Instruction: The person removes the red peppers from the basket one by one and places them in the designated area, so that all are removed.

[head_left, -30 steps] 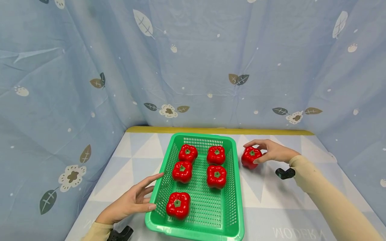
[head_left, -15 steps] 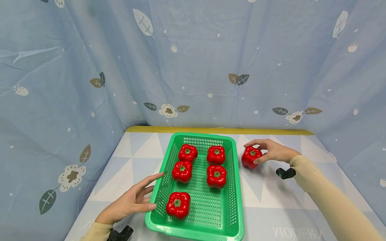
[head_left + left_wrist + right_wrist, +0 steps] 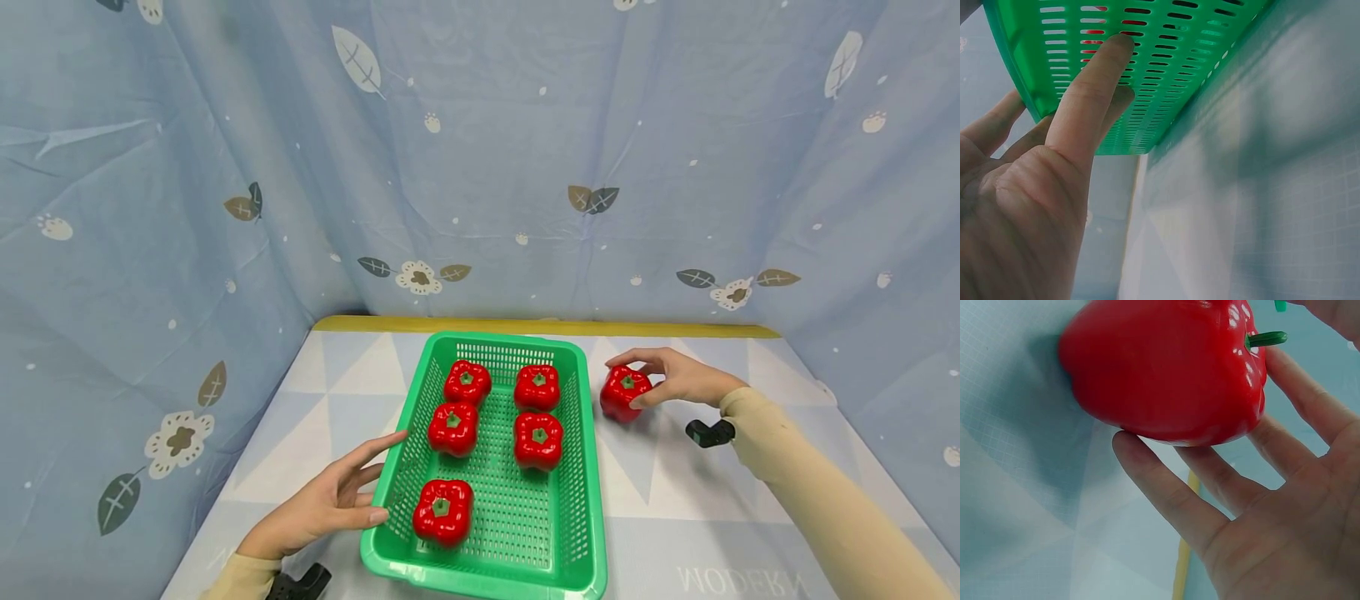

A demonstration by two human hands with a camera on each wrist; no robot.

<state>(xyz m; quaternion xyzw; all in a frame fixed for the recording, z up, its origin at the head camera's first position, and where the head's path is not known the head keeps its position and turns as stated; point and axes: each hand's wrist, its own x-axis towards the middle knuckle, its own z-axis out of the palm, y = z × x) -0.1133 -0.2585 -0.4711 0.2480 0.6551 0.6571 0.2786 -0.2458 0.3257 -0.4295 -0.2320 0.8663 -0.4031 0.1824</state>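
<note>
Just beside the left hand's point(image 3: 322, 504) spread, extended fingers, which touch its wall, stands a green basket point(image 3: 480, 582). Well right of them, the right hand point(image 3: 678, 379) reaches inward, fingers and thumb grasping a red pepper point(image 3: 618, 402), stem point(image 3: 628, 382) uppermost, long axis roughly upright.

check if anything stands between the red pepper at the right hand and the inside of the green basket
The right wall of the basket stands between the pepper and the inside; nothing else visible does.
</note>
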